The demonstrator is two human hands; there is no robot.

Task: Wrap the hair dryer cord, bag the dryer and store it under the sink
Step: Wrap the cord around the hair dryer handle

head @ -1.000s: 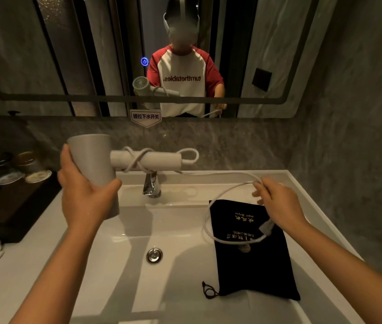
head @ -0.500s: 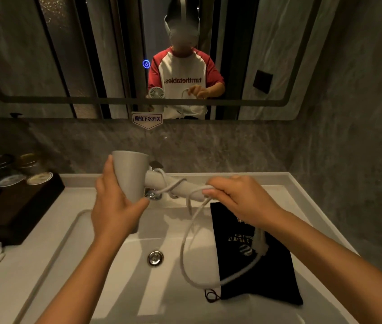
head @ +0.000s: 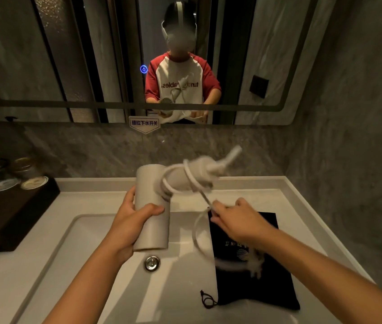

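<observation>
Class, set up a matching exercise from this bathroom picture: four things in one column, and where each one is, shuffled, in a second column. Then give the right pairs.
Things
1. pale grey hair dryer
2. white cord
3. black drawstring bag
4. round metal drain plug

Places
A. lying flat on the right side of the white sink
B. in the bottom of the basin
C. barrel gripped by the left hand
D. partly coiled on the dryer handle, its slack pinched by the right hand

Pairs: 1-C, 2-D, 3-A, 4-B

The sink [head: 96, 232] basin lies open; the black bag [head: 255, 284] covers its right rim.
</observation>
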